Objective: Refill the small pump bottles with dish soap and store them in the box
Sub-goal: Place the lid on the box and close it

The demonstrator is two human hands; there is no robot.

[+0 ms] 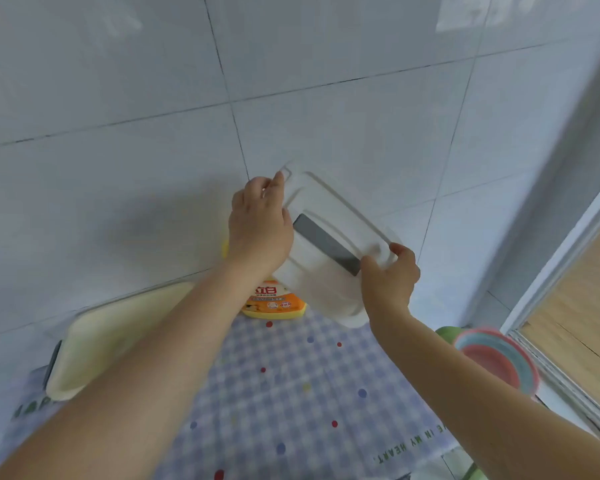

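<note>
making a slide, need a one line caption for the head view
Both hands, left hand and right hand, hold a white box up above the checked tablecloth, hiding part of an orange soap bottle.

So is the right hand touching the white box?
Touching. The head view shows the right hand with its fingers curled over the lower end of the white box, no gap between them.
</note>
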